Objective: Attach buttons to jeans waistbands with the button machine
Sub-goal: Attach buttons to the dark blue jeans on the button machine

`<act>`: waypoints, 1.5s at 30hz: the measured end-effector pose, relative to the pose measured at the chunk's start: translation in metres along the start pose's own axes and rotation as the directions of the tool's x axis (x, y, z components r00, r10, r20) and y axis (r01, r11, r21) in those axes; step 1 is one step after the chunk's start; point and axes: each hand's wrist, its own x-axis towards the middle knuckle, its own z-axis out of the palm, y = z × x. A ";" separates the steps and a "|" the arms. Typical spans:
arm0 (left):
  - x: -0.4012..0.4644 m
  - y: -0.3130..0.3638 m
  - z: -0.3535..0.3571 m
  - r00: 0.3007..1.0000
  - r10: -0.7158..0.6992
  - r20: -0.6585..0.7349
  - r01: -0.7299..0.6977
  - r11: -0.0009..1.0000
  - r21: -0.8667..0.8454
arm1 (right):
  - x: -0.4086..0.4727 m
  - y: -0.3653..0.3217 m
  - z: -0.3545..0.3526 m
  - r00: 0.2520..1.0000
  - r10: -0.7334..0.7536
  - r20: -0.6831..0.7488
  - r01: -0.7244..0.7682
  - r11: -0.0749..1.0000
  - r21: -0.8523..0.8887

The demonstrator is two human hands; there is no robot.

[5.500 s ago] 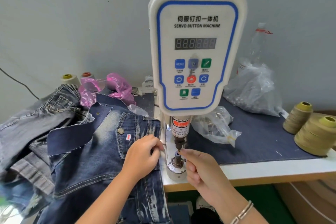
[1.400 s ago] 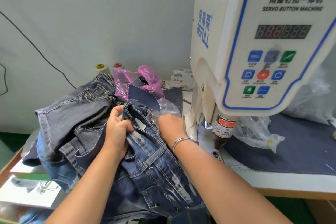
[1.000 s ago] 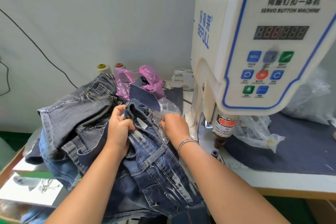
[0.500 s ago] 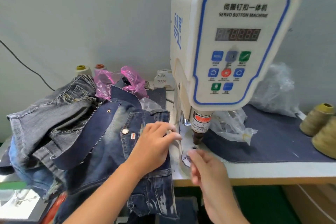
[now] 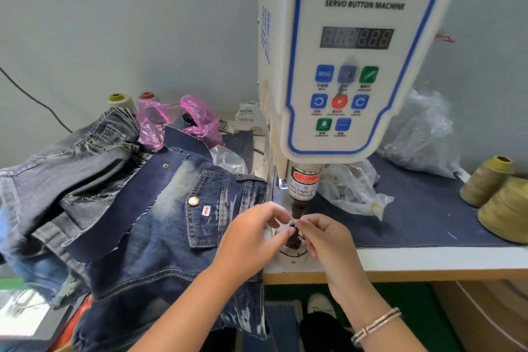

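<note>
1. Fingertips of both hands meet right under the punch of the button machine (image 5: 354, 66). The right hand (image 5: 325, 240) has thumb and forefinger pinched narrow on a tiny dark bit at the die, probably a button part, too small to say for sure.
2. The left hand (image 5: 251, 237) has its fingers curled in toward the same spot; I can't tell if its grip actually holds anything.
3. The dark jeans (image 5: 160, 223) lie just left of the machine base, partly draped off the tabletop (image 5: 428, 260) edge, under the left wrist. One metal button (image 5: 194, 200) sits on a pocket flap.
4. Further left there's a heap of greyer jeans (image 5: 71, 168), with a pink plastic bag (image 5: 197, 120) behind it.
5. Right of the machine: clear plastic bags (image 5: 354, 188) on a dark blue mat (image 5: 428, 208), and olive thread cones (image 5: 485, 180) near the edge.
6. A bracelet (image 5: 377, 326) is on the right wrist.
</note>
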 end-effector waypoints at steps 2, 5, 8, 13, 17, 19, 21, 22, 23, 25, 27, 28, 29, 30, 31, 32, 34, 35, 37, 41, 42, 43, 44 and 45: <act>0.000 0.003 0.000 1.000 0.019 -0.002 -0.019 1.000 0.013 | 0.001 0.001 -0.001 1.000 -0.005 0.009 0.005 1.000 0.015; -0.001 0.006 0.001 0.999 0.045 -0.010 -0.045 0.998 0.043 | 0.002 0.001 -0.001 1.000 -0.005 0.014 0.004 0.999 0.035; -0.001 0.008 0.003 0.997 0.057 -0.046 -0.055 0.997 0.050 | 0.002 0.002 -0.001 1.000 0.000 0.006 -0.001 0.998 0.061; 0.000 0.007 0.006 0.997 0.031 -0.067 -0.028 0.999 0.040 | 0.004 0.004 -0.001 0.999 -0.050 0.006 0.050 0.998 0.045; 0.008 0.006 -0.003 1.000 -0.029 -0.010 0.029 0.999 -0.015 | 0.006 0.009 -0.007 0.995 -0.096 0.010 0.096 0.995 0.026; 0.014 0.005 -0.010 0.996 -0.045 0.074 0.043 0.999 0.023 | 0.009 0.018 -0.015 0.995 -0.070 -0.074 0.073 0.996 0.042; 0.020 0.005 -0.015 0.987 -0.051 0.150 0.039 0.996 0.079 | 0.011 0.027 -0.024 0.989 -0.063 -0.136 0.069 0.997 0.039; 0.022 0.005 -0.017 0.984 -0.046 0.172 0.028 0.994 0.106 | 0.012 0.031 -0.027 0.988 -0.073 -0.137 0.078 0.996 0.036; 0.023 0.007 -0.017 0.982 -0.038 0.185 0.015 0.992 0.129 | 0.012 0.034 -0.029 0.989 -0.084 -0.123 0.088 0.996 0.026; 0.025 0.009 -0.016 0.981 -0.027 0.194 -0.005 0.987 0.161 | 0.011 0.037 -0.032 0.991 -0.098 -0.089 0.098 0.995 0.004; 0.026 0.011 -0.014 0.981 -0.022 0.192 -0.011 0.985 0.170 | 0.012 0.038 -0.032 0.991 -0.106 -0.080 0.106 0.994 0.004; 0.026 0.011 -0.014 0.981 -0.024 0.192 -0.010 0.985 0.171 | 0.013 0.038 -0.032 0.991 -0.109 -0.079 0.110 0.994 0.002; 0.026 0.012 -0.014 0.981 -0.025 0.194 -0.008 0.985 0.172 | 0.013 0.039 -0.032 0.991 -0.114 -0.077 0.114 0.993 -0.003; 0.026 0.013 -0.014 0.981 -0.027 0.195 -0.007 0.985 0.172 | 0.014 0.039 -0.032 0.990 -0.120 -0.073 0.119 0.993 -0.008; 0.026 0.013 -0.015 0.980 -0.028 0.196 -0.006 0.986 0.169 | 0.013 0.040 -0.032 0.990 -0.126 -0.068 0.126 0.992 -0.012; 0.026 0.014 -0.015 0.979 -0.029 0.200 -0.005 0.986 0.166 | 0.013 0.040 -0.031 0.989 -0.131 -0.066 0.130 0.991 -0.014; 0.027 0.016 -0.017 0.976 -0.028 0.217 -0.010 0.985 0.172 | 0.013 0.041 -0.031 0.988 -0.137 -0.066 0.136 0.991 -0.017; 0.028 0.017 -0.018 0.973 -0.024 0.229 -0.018 0.983 0.181 | 0.013 0.042 -0.031 0.988 -0.139 -0.066 0.138 0.990 -0.018; 0.029 0.019 -0.020 0.971 -0.007 0.241 -0.043 0.979 0.201 | 0.014 0.043 -0.032 0.988 -0.144 -0.062 0.144 0.989 -0.018; 0.031 0.018 -0.021 0.974 0.033 0.226 -0.084 0.972 0.221 | 0.014 0.044 -0.033 0.987 -0.147 -0.059 0.146 0.989 -0.018; 0.031 0.017 -0.021 0.974 0.037 0.222 -0.086 0.973 0.214 | 0.014 0.044 -0.033 0.987 -0.147 -0.060 0.146 0.989 -0.019; 0.030 0.016 -0.021 0.975 0.040 0.217 -0.085 0.976 0.203 | 0.014 0.044 -0.033 0.987 -0.147 -0.061 0.146 0.989 -0.018; 0.029 0.016 -0.021 0.976 0.043 0.212 -0.084 0.978 0.191 | 0.015 0.045 -0.033 0.987 -0.147 -0.061 0.146 0.989 -0.015; 0.028 0.015 -0.021 0.978 0.045 0.205 -0.084 0.979 0.183 | 0.015 0.045 -0.033 0.987 -0.147 -0.061 0.146 0.989 -0.011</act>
